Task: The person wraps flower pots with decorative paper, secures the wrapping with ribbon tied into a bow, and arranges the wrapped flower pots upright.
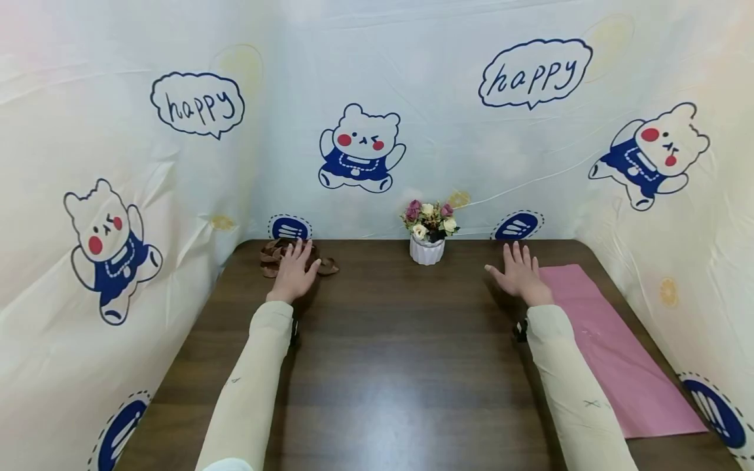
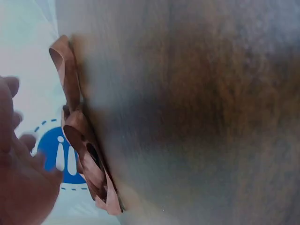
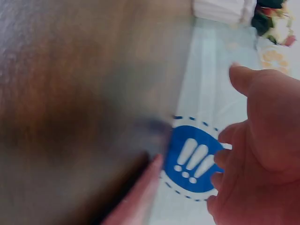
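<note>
My left hand (image 1: 292, 275) is stretched out over the table's far left, fingers spread and nothing held. Behind and partly under it in the head view lies a loose heap of brown ribbon (image 1: 272, 255); the left wrist view shows the ribbon's loops (image 2: 70, 79) apart from the hand (image 2: 28, 183). At the right, my right hand (image 1: 518, 275) reaches forward with straight, parted fingers, also holding nothing. A flat pink sheet (image 1: 618, 366), which could be paper or plastic, lies beside and under the right forearm. Its corner (image 3: 136, 197) shows in the right wrist view.
A white ribbed pot (image 1: 427, 251) with artificial-looking flowers (image 1: 430, 221) stands at the back of the dark wooden table (image 1: 389, 340), between the hands. Printed cloth (image 1: 448, 118) with bears and "happy" bubbles hangs around the back and both sides.
</note>
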### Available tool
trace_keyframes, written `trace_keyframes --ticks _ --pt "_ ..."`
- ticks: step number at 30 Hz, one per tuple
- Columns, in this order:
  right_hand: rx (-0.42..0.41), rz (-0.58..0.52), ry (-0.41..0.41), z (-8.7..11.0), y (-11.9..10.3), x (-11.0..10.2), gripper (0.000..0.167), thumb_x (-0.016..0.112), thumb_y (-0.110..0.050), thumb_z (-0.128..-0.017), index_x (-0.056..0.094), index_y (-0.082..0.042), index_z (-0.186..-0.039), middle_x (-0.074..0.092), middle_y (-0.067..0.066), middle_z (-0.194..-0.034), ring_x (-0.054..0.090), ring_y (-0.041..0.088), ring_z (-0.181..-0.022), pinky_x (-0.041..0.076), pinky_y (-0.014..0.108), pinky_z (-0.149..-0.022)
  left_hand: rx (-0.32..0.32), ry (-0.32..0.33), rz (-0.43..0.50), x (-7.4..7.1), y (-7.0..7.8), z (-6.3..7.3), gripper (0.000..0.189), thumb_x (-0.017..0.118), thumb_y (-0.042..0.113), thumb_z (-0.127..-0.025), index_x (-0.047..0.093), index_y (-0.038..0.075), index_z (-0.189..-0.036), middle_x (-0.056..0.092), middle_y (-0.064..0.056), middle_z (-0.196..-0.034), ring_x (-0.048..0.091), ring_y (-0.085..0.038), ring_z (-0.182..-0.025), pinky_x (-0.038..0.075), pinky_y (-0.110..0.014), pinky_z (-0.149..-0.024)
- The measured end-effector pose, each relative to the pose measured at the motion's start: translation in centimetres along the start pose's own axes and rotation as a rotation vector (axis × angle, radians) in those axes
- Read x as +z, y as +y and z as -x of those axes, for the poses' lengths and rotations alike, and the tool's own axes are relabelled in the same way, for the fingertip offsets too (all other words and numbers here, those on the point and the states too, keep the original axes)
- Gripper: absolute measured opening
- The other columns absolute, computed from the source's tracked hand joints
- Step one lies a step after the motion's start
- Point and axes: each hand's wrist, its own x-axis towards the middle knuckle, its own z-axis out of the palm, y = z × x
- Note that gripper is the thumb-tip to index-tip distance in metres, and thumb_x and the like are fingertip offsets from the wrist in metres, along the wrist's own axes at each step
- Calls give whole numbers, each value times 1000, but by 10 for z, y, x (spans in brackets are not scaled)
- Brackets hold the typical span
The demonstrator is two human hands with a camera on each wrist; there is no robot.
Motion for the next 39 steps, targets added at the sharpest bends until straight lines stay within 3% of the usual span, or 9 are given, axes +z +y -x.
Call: trace_keyframes --ticks 3,7,8,10,14,16,22,28,39 --pt "-27 13 -14 8 -3 -6 89 45 -48 -105 3 9 -159 -6 34 -164 -9 53 -151 -5 67 -119 51 -30 127 -1 6 4 64 45 30 -109 21 5 -162 16 -23 -167 11 -45 -154 15 -63 -121" --pt "-78 20 -43 26 -4 -13 89 56 -39 -103 8 13 -157 2 38 -162 -2 58 -149 2 69 -119 99 -44 196 6 20 7 58 50 22 -107 30 6 -160 34 -23 -162 32 -41 -148 30 -59 -117" --pt "-90 15 -52 32 -3 -14 90 59 -38 -102 10 14 -157 3 39 -161 -1 59 -148 4 69 -119 121 -47 202 10 23 7 57 51 21 -107 33 6 -159 46 -24 -153 46 -40 -138 39 -57 -111" --pt "-126 21 -68 44 0 -16 91 63 -37 -100 14 16 -155 7 41 -160 3 60 -148 8 68 -119 147 -60 222 17 34 5 54 51 21 -107 38 8 -157 52 -23 -148 57 -38 -126 46 -54 -104" --pt "-175 5 -85 67 15 -19 96 73 -35 -94 21 20 -152 17 44 -156 14 61 -145 17 68 -117 211 -84 303 36 61 -3 46 52 20 -106 50 5 -150 61 -19 -139 63 -33 -118 50 -49 -101" --pt "-190 -20 -78 78 26 -21 97 78 -33 -89 24 21 -150 22 46 -154 19 62 -143 20 69 -115 226 -96 381 45 77 -8 40 52 17 -107 57 3 -144 60 -18 -143 58 -32 -129 46 -49 -108" --pt "-148 -115 -90 117 57 -27 106 86 -31 -82 23 21 -149 22 48 -152 22 64 -140 23 73 -111 283 -133 588 72 122 -27 30 53 9 -105 65 -5 -130 72 -20 -119 69 -31 -112 55 -43 -96" --pt "-162 -184 -59 155 89 -28 107 89 -19 -77 20 29 -144 24 54 -145 25 69 -133 26 76 -104 362 -220 503 93 168 -44 30 56 11 -104 68 -4 -127 75 -13 -115 69 -24 -110 53 -38 -99" --pt "1 -130 -120 193 131 -21 116 87 -31 -78 13 31 -143 12 61 -140 11 76 -130 18 80 -103 516 -337 370 130 244 -58 32 55 14 -104 68 -1 -128 71 -11 -124 66 -20 -112 51 -27 -97"
